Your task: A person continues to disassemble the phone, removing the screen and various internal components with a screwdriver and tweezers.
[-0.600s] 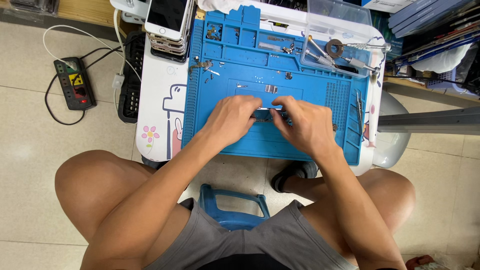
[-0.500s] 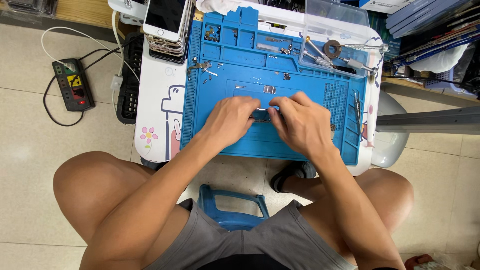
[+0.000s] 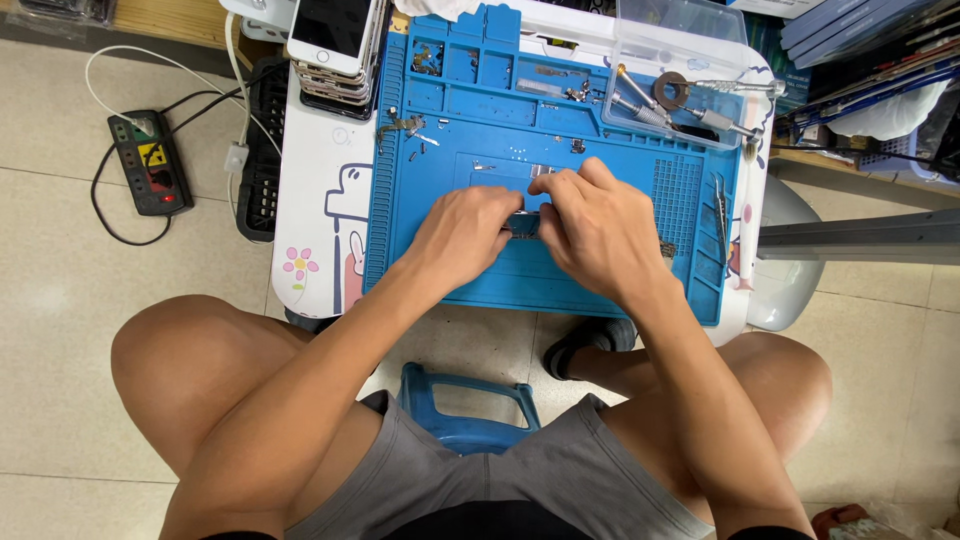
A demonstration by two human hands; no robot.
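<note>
On the blue rubber work mat (image 3: 440, 255), the left hand (image 3: 462, 233) and right hand (image 3: 598, 232) pinch one small dark part (image 3: 524, 226) (mostly hidden) between them.

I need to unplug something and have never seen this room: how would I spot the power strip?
Start at the blue work mat on the small white table. Look to the tiled floor beside the table, on the left hand's side. The power strip is the dark slab there, trailing white and black cables.
</note>
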